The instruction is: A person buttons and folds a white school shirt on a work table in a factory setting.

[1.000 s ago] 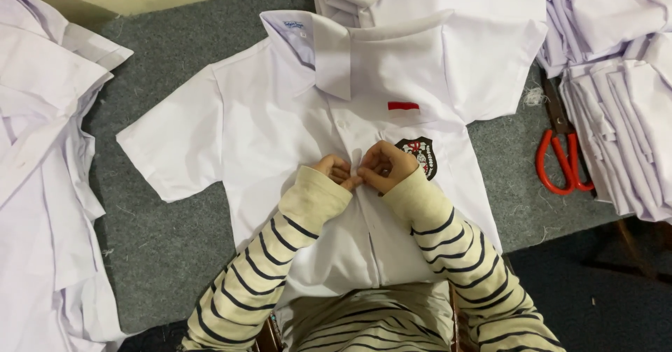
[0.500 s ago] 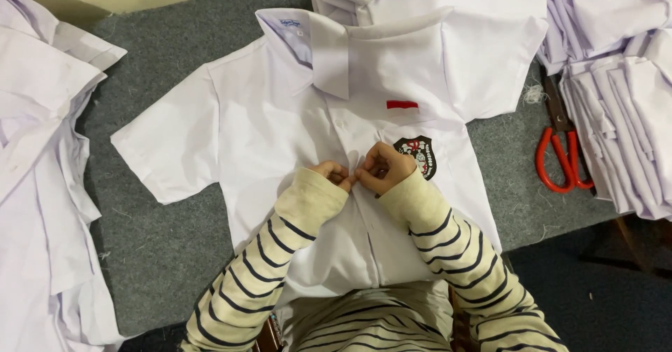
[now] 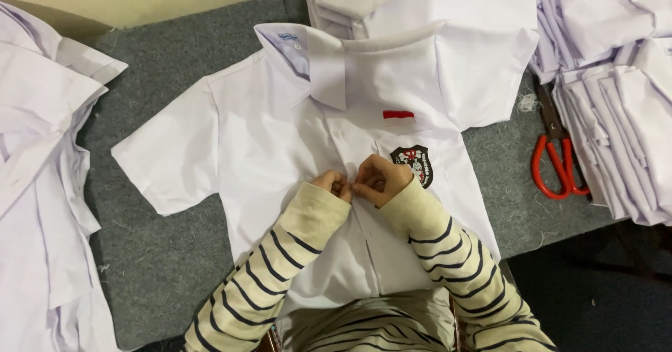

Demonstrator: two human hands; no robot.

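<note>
Both my hands are pinching the front placket of a white school shirt [image 3: 280, 135] lying open-faced on the grey mat [image 3: 168, 58].

My left hand [image 3: 332, 182] and right hand [image 3: 381, 179] are meeting fingertip to fingertip at the shirt's centre, each closed narrowly on the button strip, with the dark chest badge [image 3: 413, 164] just at 3 o'clock of them. Red-handled scissors [image 3: 556, 163] are lying well out at 3 o'clock, against folded white shirts [image 3: 616, 114]; more white shirts [image 3: 42, 184] are piling at 9 o'clock.
</note>
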